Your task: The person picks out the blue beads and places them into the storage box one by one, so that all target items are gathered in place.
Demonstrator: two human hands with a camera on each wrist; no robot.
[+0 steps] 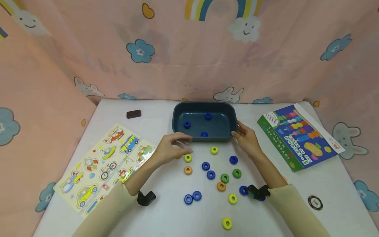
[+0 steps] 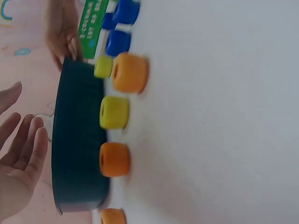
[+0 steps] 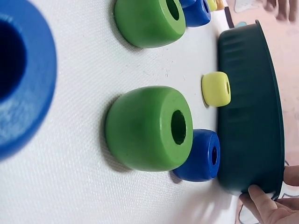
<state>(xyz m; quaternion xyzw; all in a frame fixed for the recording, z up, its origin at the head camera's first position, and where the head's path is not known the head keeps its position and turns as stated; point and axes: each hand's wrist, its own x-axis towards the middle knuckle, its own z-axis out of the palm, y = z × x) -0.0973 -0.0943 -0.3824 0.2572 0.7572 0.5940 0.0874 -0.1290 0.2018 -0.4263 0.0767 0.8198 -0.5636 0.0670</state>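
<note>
A dark teal plastic basin (image 1: 220, 126) stands near the back of the table with three blue beads inside, one of them a blue bead (image 1: 187, 124) at the left. At its right front corner my right hand (image 1: 248, 140) grips the rim; the right wrist view shows fingers (image 3: 262, 201) against the basin's wall (image 3: 250, 112). My left hand (image 1: 171, 149) hovers by the front left corner, fingers loosely bent and holding nothing. In the left wrist view, that hand (image 2: 21, 163) is empty. Below it lie a yellow bead (image 1: 188, 158) and an orange bead (image 1: 188, 170).
Several blue, green, yellow and orange beads, such as a green bead (image 1: 237, 173), lie scattered before the basin. A sticker sheet (image 1: 99, 154) and a dark brown block (image 1: 134, 114) are on the left. To the right are a bead-game box (image 1: 299, 138) and a round black-rimmed disc (image 1: 315, 202).
</note>
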